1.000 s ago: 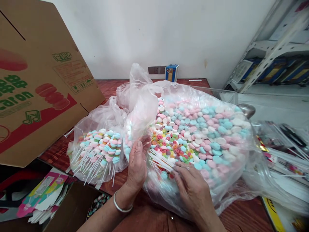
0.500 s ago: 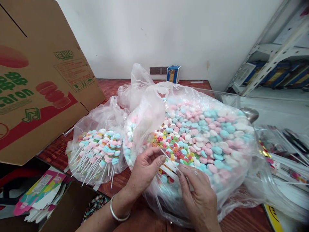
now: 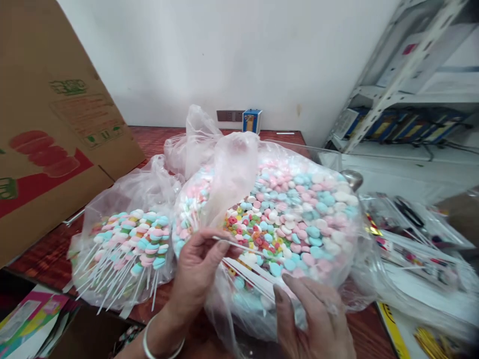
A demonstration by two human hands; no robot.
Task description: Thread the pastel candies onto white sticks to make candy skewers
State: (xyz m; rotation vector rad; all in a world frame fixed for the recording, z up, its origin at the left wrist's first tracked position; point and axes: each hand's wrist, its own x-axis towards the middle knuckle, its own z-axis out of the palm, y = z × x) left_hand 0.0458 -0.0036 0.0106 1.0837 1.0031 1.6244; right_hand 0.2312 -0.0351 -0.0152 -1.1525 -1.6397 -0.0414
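"White stick [image 3: 243, 246], thin: where is it, & what holds it?"

"In the L hand [image 3: 196, 269], clamped btwn thumb & fingers; free end points R, above the loose sweets. L grip thus together on the stick."

"R hand [image 3: 314, 314]?"

"Lower R of centre, thumb & forefinger apart, fingertips by the R end of a stick bundle [image 3: 249, 275]. Can't tell if the R grip has hold of any."

"Bundle's position?"

"Slantwise, btwn the two hands, on the near side of the loose sweets: pastel discs [image 3: 314, 232] in pink, blue & white, w/ small multicol. rings [image 3: 232, 220] toward the middle. Clear plastic [image 3: 235, 174] surrounds these & bunches up at upper L."

"Adjacent items?"

"L of the hands: skewered sweets [image 3: 138, 239] on clear plastic, sticks toward the viewer, on the reddish-brown table [image 3: 147, 133]. Far L: printed cardboard carton [image 3: 33, 65]. Back, nr the wall: small blue box [image 3: 252, 121]. R rear of the discs: rounded metal item [image 3: 353, 178], partly hidden."
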